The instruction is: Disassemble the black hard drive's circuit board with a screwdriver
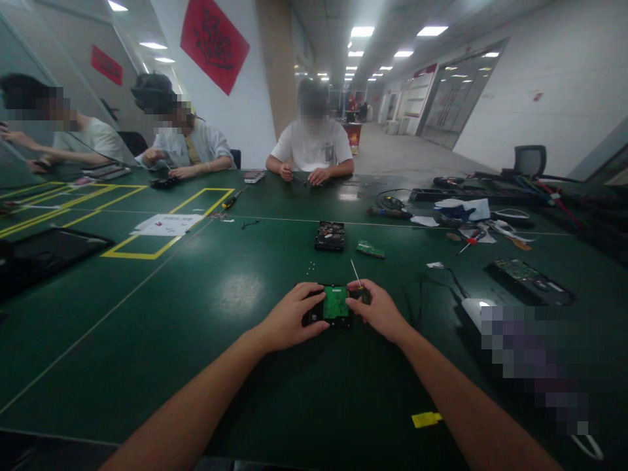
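A black hard drive [331, 307] with a green circuit board on top lies on the green table [206, 327] in front of me. My left hand [290, 315] curls around the drive's left side and holds it. My right hand [377, 309] is closed on a small screwdriver [356, 276], whose thin shaft points up and away, at the drive's right edge. A few tiny screws [311, 267] lie on the table just beyond the drive.
Farther off sit a second hard drive [330, 235] and a loose green circuit board [370, 249]. Cables, tools and parts [471, 222] crowd the right side. Yellow tape outlines [161, 226] mark the left. Three people sit working along the far edge.
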`<action>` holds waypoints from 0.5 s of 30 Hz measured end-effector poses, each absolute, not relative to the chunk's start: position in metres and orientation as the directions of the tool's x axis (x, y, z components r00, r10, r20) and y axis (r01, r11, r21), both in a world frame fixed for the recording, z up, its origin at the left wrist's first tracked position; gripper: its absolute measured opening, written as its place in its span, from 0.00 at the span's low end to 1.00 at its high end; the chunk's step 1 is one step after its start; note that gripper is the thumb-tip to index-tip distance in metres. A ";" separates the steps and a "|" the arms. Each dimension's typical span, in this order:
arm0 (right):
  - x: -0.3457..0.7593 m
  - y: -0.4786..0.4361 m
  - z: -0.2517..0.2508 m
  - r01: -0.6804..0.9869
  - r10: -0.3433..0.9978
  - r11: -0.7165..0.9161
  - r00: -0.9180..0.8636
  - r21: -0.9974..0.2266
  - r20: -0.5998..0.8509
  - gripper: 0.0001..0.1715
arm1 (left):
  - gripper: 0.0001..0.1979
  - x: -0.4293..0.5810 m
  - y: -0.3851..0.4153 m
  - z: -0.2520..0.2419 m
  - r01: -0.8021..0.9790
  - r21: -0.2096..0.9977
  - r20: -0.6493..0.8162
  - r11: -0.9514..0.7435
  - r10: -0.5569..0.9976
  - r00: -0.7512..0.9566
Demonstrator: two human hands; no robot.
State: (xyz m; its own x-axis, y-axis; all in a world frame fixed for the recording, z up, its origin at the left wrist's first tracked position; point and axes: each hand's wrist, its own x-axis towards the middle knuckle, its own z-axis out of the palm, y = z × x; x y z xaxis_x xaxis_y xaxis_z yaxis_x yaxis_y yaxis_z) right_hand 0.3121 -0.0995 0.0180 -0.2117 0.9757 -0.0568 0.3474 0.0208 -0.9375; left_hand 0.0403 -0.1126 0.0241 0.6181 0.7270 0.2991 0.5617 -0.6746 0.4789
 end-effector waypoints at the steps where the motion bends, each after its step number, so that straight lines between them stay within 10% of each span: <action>1: 0.312 -0.100 0.018 0.353 0.976 0.020 -0.211 -0.935 -0.059 0.23 | 0.33 0.040 -0.113 0.025 0.560 0.484 0.298 -0.672 0.729 0.617; 15: 0.315 -0.099 0.016 0.347 0.970 0.009 -0.231 -0.938 -0.076 0.22 | 0.31 0.038 -0.113 0.028 0.533 0.482 0.283 -0.695 0.699 0.657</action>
State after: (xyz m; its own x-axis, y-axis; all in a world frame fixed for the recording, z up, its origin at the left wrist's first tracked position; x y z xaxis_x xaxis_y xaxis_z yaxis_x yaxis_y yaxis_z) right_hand 0.3145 -0.0992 0.0160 -0.2309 0.9700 -0.0765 0.3470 0.0086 -0.9378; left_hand 0.0378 -0.1126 0.0282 0.6568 0.6991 0.2827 0.5327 -0.6955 0.4822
